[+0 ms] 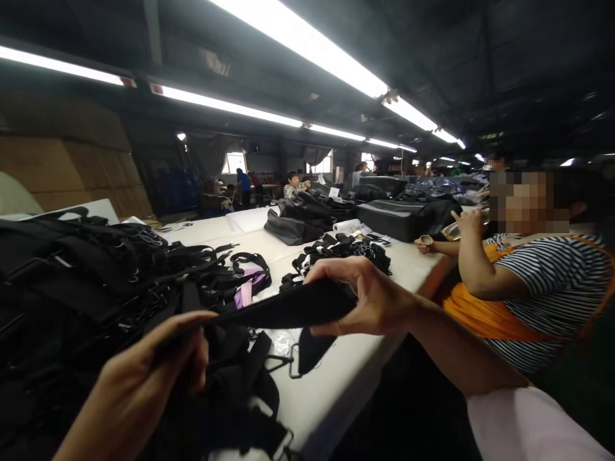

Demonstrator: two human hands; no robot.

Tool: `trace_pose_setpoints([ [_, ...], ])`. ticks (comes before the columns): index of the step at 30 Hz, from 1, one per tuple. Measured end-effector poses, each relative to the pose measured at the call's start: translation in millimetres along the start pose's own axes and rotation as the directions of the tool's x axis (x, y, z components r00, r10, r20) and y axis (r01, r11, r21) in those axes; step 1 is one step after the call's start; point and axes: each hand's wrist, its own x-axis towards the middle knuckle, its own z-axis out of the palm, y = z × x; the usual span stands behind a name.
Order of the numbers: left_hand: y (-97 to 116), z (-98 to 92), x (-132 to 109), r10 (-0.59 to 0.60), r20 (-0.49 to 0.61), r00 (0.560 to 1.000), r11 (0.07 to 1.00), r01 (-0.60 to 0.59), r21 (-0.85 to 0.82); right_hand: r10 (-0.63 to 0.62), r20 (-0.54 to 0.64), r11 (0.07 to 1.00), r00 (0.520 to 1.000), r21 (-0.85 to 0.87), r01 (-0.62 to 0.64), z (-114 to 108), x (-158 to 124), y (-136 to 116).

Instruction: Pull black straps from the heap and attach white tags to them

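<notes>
Stretched between my hands, above the near part of the table, is a black shoulder strap [288,306] with a wide flat pad. My right hand [365,298] is closed on the pad's right end, thumb below and fingers above. At the lower left my left hand [144,371] is closed around the strap's other end, partly hiding it. Below the pad hang black webbing and a metal hook [294,362]. A big heap of black straps [96,282] with metal hooks fills the left side, close to my left hand.
A white-topped table [408,262] runs ahead, its edge at my right. On it lie a smaller strap pile [379,255], black bags [394,218] and a white roll [346,225]. A person in an orange apron [480,307] sits close on the right. Cardboard boxes [72,166] stand left.
</notes>
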Motion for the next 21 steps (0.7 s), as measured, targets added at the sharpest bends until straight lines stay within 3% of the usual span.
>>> trace_pose_setpoints([
  [2, 24.5, -11.1, 18.6, 0.034, -0.138, 0.99, 0.996, -0.023, 0.083, 0.204, 0.215, 0.939, 0.955, 0.232, -0.253, 0.5, -3.8, 9.7],
  [3, 34.5, -13.5, 25.8, 0.035, -0.169, 0.985, 0.996, -0.021, 0.084, 0.244, 0.299, 0.892, 0.922, 0.304, -0.335, 3.2, -4.6, 16.3],
  [5, 50.1, -12.4, 36.0, 0.041, -0.213, 0.976, 0.999, -0.037, 0.023, 0.261, 0.302, 0.884, 0.917, 0.308, -0.353, 10.9, -4.6, 29.3],
  [8, 67.1, -1.9, 46.3, 0.099, -0.243, 0.965, 0.972, -0.146, -0.185, 0.18, -0.053, 0.979, 0.982, -0.084, -0.184, 20.0, -1.5, 43.4],
  [10, 77.4, 5.3, 53.5, 0.083, -0.257, 0.963, 0.92, -0.173, -0.352, 0.078, -0.28, 0.933, 0.957, -0.317, -0.168, 22.6, 3.2, 50.5],
  [11, 83.0, 8.2, 57.2, 0.064, -0.253, 0.965, 0.892, -0.169, -0.419, 0.075, -0.336, 0.928, 0.939, -0.321, -0.189, 23.5, 6.4, 54.2],
  [14, 100.4, 14.6, 66.2, 0.038, -0.239, 0.97, 0.846, -0.159, -0.509, 0.223, -0.332, 0.971, 0.917, -0.001, -0.237, 27.9, 17.4, 66.0],
  [16, 110.4, 17.8, 69.6, 0.058, -0.241, 0.969, 0.839, -0.178, -0.514, 0.313, -0.267, 0.931, 0.911, 0.278, -0.238, 32.3, 24.1, 74.2],
  [19, 118.4, 20.5, 72.8, 0.084, -0.24, 0.967, 0.826, -0.202, -0.526, 0.4, -0.127, 0.757, 0.908, 0.604, -0.248, 38.0, 29.8, 84.7],
  [21, 118.6, 20.4, 75.7, 0.087, -0.241, 0.967, 0.821, -0.207, -0.532, 0.41, -0.022, 0.63, 0.912, 0.73, -0.265, 40.7, 29.6, 89.5],
])
